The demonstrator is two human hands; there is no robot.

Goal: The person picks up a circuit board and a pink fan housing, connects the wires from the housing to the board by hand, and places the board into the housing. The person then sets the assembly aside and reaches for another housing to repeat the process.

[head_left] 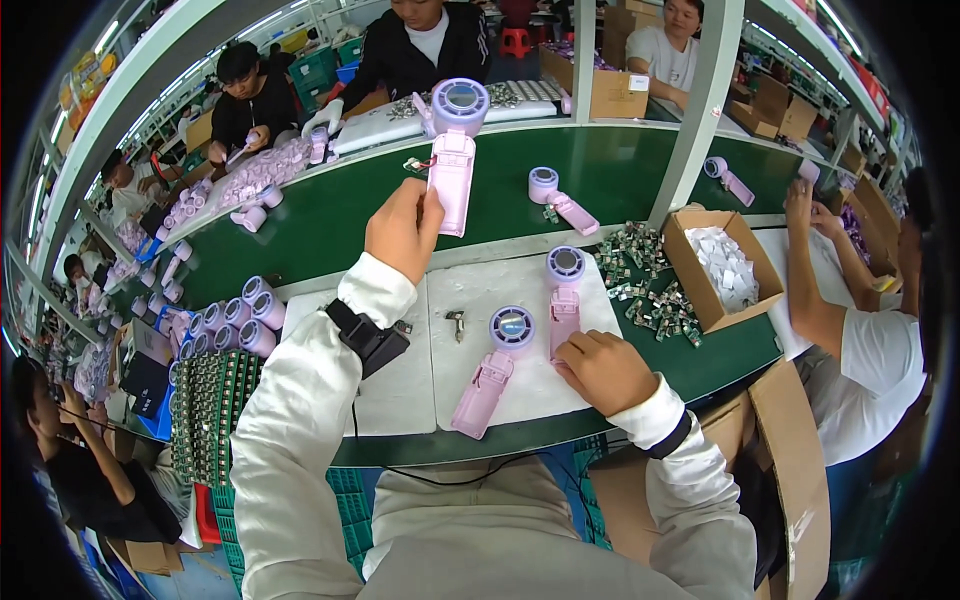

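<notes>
My left hand (403,230) is raised toward the green conveyor belt, its fingers closed on the pink handle of a lilac handheld fan (454,165). That handle is hollow and uncovered, and a small part with a red wire sticks out at its side. Lower right, my right hand (610,374) has its fingertips around the handle end of a second handheld fan (565,300), which lies on the white mat (400,400). Beside it rests a third fan (485,390), its handle slanting toward me. A small metal part (455,325) lies to the left of these fans.
Small circuit boards (655,285) lie heaped near a carton of white pieces (725,265). Stacked fan heads (245,310) and green circuit panels (210,400) crowd the left. Another fan (560,200) sits on the conveyor (340,240). A metal post (695,120) rises beyond; co-workers sit around.
</notes>
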